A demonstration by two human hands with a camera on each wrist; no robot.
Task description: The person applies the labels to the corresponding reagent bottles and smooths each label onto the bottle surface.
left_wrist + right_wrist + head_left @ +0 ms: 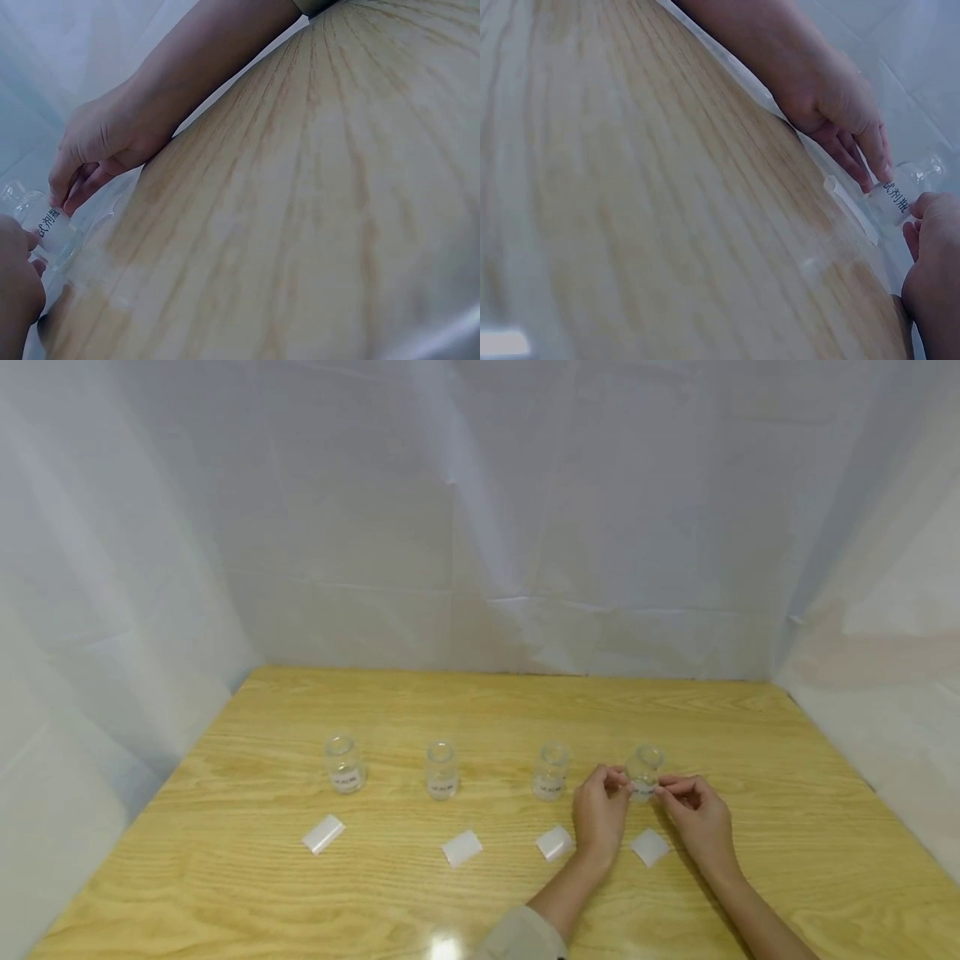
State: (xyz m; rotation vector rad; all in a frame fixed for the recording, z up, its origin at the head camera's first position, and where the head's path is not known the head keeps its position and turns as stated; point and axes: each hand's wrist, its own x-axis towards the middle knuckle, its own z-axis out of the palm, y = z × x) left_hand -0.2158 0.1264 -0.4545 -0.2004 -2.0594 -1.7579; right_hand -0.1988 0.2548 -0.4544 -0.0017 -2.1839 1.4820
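Observation:
At the right end of a row of clear glass bottles is a small reagent bottle [644, 767], upright with a white label [897, 197] printed with dark characters round its lower body. My left hand [602, 814] is at its left side, thumb and forefinger by the label's left end. From the other side my right hand [701, 822] has thumb and fingertips by the label's right end. Both hands hold the bottle between them. Just in front lies a white paper square [649, 847]. The left wrist view shows the bottle [56, 232] partly hidden behind fingers.
Further left on the wooden table [247, 877] stand three more labelled bottles, one [551, 771] close to my left hand, then another [442, 770] and a far-left one [345, 764]. White paper pieces lie before them [554, 843]. White sheeting [480, 527] encloses the back and sides.

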